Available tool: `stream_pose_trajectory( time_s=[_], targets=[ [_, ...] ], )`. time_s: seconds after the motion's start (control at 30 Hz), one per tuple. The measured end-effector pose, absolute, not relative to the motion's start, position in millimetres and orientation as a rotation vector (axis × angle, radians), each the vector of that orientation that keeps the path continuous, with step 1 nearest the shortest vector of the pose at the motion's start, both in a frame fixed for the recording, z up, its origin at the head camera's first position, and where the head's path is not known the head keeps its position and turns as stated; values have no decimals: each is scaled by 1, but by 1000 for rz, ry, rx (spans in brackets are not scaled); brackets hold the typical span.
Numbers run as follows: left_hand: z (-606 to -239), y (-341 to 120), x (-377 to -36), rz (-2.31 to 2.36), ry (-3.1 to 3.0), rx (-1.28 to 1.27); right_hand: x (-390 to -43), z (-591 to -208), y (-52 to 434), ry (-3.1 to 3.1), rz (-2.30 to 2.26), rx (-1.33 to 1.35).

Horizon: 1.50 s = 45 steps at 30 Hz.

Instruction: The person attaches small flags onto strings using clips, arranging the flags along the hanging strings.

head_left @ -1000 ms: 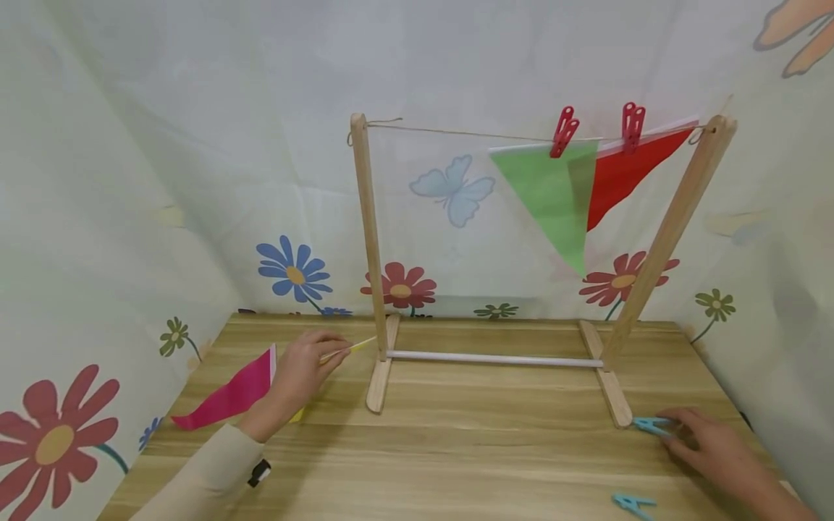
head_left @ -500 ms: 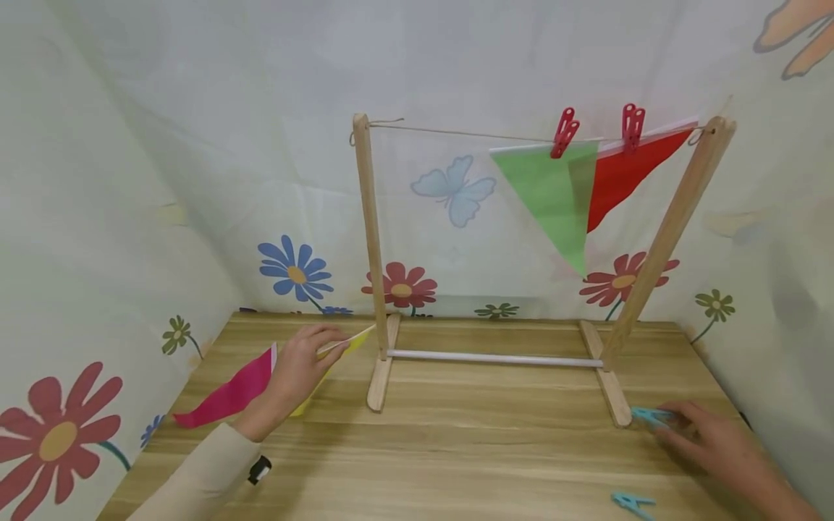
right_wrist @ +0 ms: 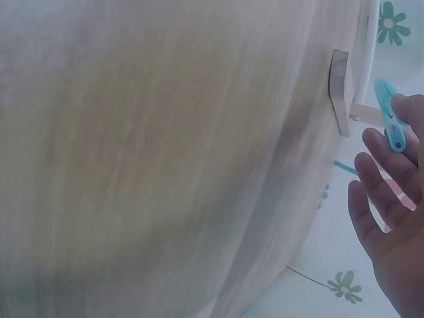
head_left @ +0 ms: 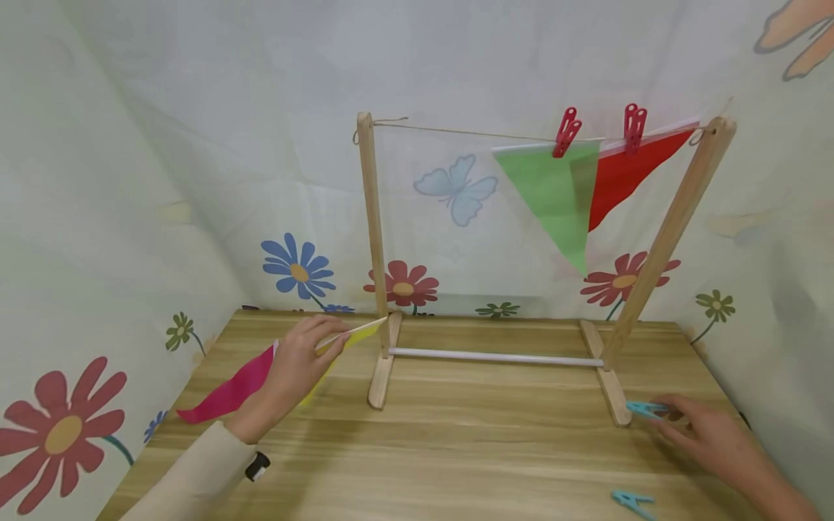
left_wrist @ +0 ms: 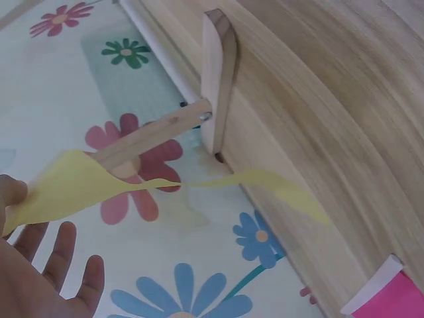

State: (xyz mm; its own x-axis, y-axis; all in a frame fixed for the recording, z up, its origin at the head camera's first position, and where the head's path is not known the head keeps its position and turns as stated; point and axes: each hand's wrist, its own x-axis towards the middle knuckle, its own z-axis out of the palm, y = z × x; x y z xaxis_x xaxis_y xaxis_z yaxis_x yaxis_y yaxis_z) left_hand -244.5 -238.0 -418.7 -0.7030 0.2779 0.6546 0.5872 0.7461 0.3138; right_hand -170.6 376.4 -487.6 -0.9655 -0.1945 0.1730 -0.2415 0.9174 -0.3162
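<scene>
My left hand (head_left: 300,365) pinches a yellow pennant (head_left: 368,333) by its white top edge, just left of the wooden stand's left post (head_left: 371,217). In the left wrist view the yellow pennant (left_wrist: 73,189) trails down, its tip near the tabletop. My right hand (head_left: 717,441) holds a light blue clothespin (head_left: 646,409) between thumb and fingers, over the stand's right foot; the right wrist view shows that clothespin (right_wrist: 391,119) too. A green pennant (head_left: 554,188) and a red pennant (head_left: 628,174) hang from the string (head_left: 456,132) by red clothespins (head_left: 567,134).
Partly behind my left forearm, a pink pennant (head_left: 234,391) lies on the wooden table (head_left: 482,449). Another light blue clothespin (head_left: 632,501) lies near the front edge. A white rod (head_left: 495,357) joins the stand's feet. Flowered cloth surrounds the table's back and sides.
My left hand has raised the yellow pennant and moved it slightly right, so more of it shows. My right hand has lifted its clothespin a little, up and to the left.
</scene>
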Motion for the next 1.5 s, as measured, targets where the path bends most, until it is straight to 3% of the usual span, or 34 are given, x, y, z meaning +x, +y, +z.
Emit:
stream_pose_trajectory(
  time_s=[1.5],
  targets=[
    [-386,-191,-236,-915,-2323,-768,-184,-429,321,-2708,449,627]
  ],
)
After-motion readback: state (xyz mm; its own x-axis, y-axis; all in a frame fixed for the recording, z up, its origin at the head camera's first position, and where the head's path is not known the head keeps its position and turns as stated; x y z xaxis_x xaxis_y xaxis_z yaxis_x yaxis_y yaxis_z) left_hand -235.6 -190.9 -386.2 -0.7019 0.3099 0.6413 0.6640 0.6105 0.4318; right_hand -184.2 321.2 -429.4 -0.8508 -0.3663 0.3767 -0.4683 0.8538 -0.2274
